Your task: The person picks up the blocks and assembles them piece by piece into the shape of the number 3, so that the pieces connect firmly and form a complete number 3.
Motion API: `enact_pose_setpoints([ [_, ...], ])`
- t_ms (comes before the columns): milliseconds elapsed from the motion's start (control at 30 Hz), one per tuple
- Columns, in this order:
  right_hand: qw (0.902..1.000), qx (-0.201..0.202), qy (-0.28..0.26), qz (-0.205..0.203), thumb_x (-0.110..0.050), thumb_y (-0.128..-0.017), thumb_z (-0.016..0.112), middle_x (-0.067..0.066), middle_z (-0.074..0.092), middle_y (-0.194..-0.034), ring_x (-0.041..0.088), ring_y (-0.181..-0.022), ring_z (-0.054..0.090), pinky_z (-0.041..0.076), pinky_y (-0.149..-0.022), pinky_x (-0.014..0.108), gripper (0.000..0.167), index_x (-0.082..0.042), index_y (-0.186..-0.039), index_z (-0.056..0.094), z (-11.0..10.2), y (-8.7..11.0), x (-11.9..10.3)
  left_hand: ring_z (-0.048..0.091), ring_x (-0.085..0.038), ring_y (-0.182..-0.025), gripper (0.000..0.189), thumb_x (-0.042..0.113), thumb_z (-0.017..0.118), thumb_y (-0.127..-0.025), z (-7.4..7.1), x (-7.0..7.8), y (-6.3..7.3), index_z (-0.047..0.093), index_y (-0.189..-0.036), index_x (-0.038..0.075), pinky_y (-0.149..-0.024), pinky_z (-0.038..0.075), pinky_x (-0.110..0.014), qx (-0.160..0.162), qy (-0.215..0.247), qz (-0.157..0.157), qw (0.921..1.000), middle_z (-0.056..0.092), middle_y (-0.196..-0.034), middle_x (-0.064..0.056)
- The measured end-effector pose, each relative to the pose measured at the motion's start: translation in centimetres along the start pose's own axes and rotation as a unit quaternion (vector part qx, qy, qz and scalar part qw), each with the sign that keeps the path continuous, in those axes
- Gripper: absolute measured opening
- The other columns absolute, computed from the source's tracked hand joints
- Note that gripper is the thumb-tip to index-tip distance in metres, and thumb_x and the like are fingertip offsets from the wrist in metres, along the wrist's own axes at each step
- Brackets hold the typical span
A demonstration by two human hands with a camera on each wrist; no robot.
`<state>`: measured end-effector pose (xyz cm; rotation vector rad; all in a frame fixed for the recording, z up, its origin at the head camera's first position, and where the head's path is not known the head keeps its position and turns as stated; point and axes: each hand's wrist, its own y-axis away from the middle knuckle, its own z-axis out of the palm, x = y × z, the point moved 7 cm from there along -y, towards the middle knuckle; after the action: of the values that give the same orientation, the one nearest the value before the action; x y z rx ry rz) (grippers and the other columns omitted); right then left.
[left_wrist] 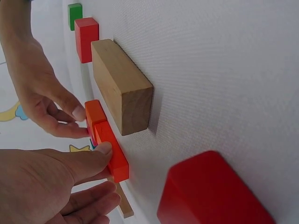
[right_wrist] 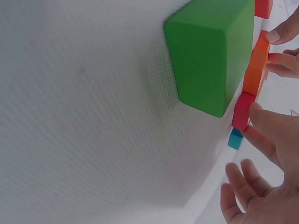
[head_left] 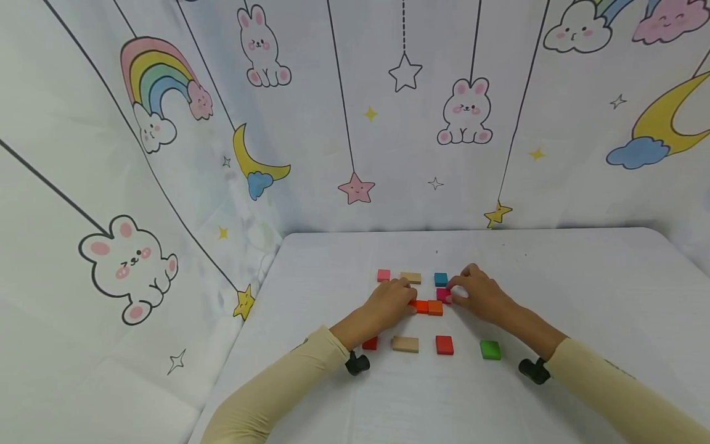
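Note:
Close to the table's middle, my left hand [head_left: 389,303] pinches a red-orange block [left_wrist: 113,156] between thumb and fingers. An orange block [head_left: 435,308] adjoins its right end, the two forming a short row. My right hand [head_left: 484,295] holds a magenta block [right_wrist: 243,110] by thumb and index finger, its other fingers spread away in the right wrist view. That block sits at the far right side of the orange one. Just beyond it lies a teal block [head_left: 440,279]. Part of the red-orange block is covered by my left fingers.
Behind the hands lie a pink block [head_left: 383,275] and a tan wooden block [head_left: 411,277]. Nearer are a red block [head_left: 370,343] partly under the left forearm, another tan block [head_left: 405,344], a second red block [head_left: 444,345] and a green block [head_left: 490,349]. A patterned curtain [head_left: 310,123] borders the white table.

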<state>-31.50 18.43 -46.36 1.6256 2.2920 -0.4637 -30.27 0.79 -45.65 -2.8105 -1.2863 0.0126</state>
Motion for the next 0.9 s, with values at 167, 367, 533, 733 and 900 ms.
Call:
enact_pose_setpoints([
  [167, 1.0000, 0.005, 0.001, -0.006, -0.015, -0.091, 0.083, 0.020, 0.058, -0.114, 0.035, -0.106, 0.060, 0.063, -0.081, 0.046, 0.025, -0.011, -0.114, 0.078, 0.09, -0.07, -0.21, 0.064, -0.015, -0.098, 0.024, 0.033, 0.075, -0.100, -0.01, -0.04, 0.00, 0.078, -0.116, 0.016, -0.080, 0.051, -0.022, -0.001, 0.000, -0.001, 1.0000, 0.071, -0.113, -0.002],
  [367, 1.0000, 0.000, -0.006, -0.007, -0.016, -0.092, 0.083, 0.020, 0.058, -0.115, 0.035, -0.107, 0.060, 0.063, -0.082, 0.047, 0.024, -0.012, -0.115, 0.077, 0.04, -0.08, -0.53, 0.063, -0.015, -0.095, 0.022, 0.033, 0.075, -0.100, 0.07, -0.04, -0.03, 0.078, -0.114, 0.016, -0.079, 0.050, -0.022, -0.002, -0.005, 0.003, 1.0000, 0.070, -0.111, -0.002],
  [533, 0.9999, -0.005, -0.006, -0.009, -0.017, -0.092, 0.082, 0.020, 0.058, -0.116, 0.034, -0.106, 0.060, 0.063, -0.082, 0.048, 0.024, -0.012, -0.115, 0.077, -0.05, -0.07, -0.73, 0.063, -0.015, -0.094, 0.022, 0.033, 0.075, -0.100, 0.11, -0.04, -0.02, 0.078, -0.113, 0.016, -0.077, 0.050, -0.021, -0.001, -0.007, 0.004, 1.0000, 0.070, -0.111, -0.002],
  [733, 0.9998, 0.000, -0.002, -0.019, -0.017, -0.092, 0.083, 0.020, 0.059, -0.116, 0.034, -0.106, 0.061, 0.063, -0.083, 0.050, 0.024, -0.012, -0.114, 0.077, -0.10, -0.11, -0.79, 0.064, -0.015, -0.094, 0.022, 0.033, 0.075, -0.100, 0.13, -0.05, -0.05, 0.078, -0.113, 0.016, -0.078, 0.050, -0.022, 0.001, -0.011, 0.004, 0.9999, 0.070, -0.111, -0.002],
  [900, 0.9997, 0.001, 0.001, -0.023, -0.017, -0.091, 0.083, 0.021, 0.059, -0.116, 0.035, -0.107, 0.061, 0.063, -0.083, 0.051, 0.024, -0.011, -0.114, 0.078, 0.01, -0.21, -0.69, 0.063, -0.015, -0.094, 0.023, 0.034, 0.075, -0.100, 0.08, -0.05, -0.06, 0.078, -0.114, 0.016, -0.078, 0.050, -0.022, -0.002, -0.012, 0.000, 0.9999, 0.070, -0.111, -0.002],
])
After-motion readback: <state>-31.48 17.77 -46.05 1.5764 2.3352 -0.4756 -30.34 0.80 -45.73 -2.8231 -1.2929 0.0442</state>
